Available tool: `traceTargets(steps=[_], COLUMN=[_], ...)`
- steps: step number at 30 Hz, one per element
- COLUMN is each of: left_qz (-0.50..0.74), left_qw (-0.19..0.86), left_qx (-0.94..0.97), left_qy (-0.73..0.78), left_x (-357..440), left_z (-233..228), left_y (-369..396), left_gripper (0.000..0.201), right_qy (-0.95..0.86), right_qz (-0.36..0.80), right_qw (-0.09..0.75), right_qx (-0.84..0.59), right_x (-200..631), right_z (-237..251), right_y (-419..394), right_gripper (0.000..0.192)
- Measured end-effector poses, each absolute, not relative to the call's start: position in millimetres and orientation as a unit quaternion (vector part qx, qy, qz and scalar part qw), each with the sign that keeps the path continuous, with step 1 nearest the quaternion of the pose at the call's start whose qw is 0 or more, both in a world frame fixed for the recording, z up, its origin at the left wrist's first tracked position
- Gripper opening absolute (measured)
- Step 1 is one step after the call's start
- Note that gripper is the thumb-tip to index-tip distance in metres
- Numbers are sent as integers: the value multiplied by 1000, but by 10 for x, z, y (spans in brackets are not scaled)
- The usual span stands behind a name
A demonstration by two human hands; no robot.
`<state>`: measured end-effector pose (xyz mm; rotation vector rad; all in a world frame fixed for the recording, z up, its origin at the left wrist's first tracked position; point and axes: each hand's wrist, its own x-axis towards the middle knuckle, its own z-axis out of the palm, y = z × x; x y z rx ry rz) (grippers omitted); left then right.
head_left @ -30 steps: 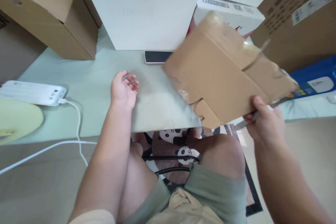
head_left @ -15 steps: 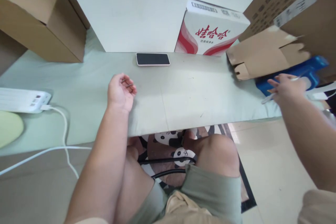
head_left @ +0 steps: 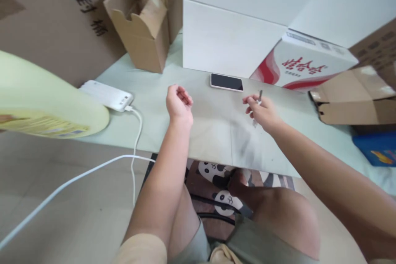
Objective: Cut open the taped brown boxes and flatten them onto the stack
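Note:
My right hand point(head_left: 262, 111) is closed around a slim object point(head_left: 260, 95) over the middle of the table. A grey tip sticks up past the fingers and a whitish, clear-looking end hangs below; its kind I cannot make out. My left hand point(head_left: 179, 102) is turned palm inward with its fingers curled, just above the cloth. Whatever may lie inside those fingers is hidden. Between and beyond both hands, a phone point(head_left: 227, 82) with a dark screen and a pale edge lies flat.
White panels point(head_left: 229, 37) and a red-and-white carton point(head_left: 303, 64) line the back. Cardboard boxes stand left point(head_left: 145, 45) and right point(head_left: 346, 103), with a blue box point(head_left: 377, 148) below the latter. A power bank point(head_left: 108, 95) trails a white cable point(head_left: 140, 126); a yellow-green container point(head_left: 52, 99) is far left.
My right hand has come from the blue item at the far right to the table's middle, carrying the slim object. The view has turned left; my left hand stays curled.

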<state>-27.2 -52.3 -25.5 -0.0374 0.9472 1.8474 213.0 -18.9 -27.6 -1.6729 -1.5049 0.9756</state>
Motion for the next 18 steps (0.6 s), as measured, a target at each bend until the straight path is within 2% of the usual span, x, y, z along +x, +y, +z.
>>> traceTargets(steps=[3, 6, 10, 14, 18], left_qz=[788, 803, 816, 805, 806], left_qw=[485, 464, 444, 460, 448], left_qx=[-27, -24, -27, -20, -11], left_qy=[378, 373, 370, 374, 386], left_x=[-380, -495, -621, -686, -723], left_z=[-227, -189, -170, -224, -276], left_y=[-564, -590, -606, -620, -631], left_gripper=[30, 30, 32, 33, 33], right_qy=[-729, -826, -851, -864, -867], right_qz=[340, 278, 234, 212, 201], right_qw=[267, 240, 231, 235, 257], right_qx=[-531, -428, -409, -391, -377], right_x=[1336, 515, -408, -873, -904], right_z=[-136, 42, 287, 376, 232], right_y=[24, 224, 410, 549, 684], right_gripper=[17, 13, 13, 10, 17])
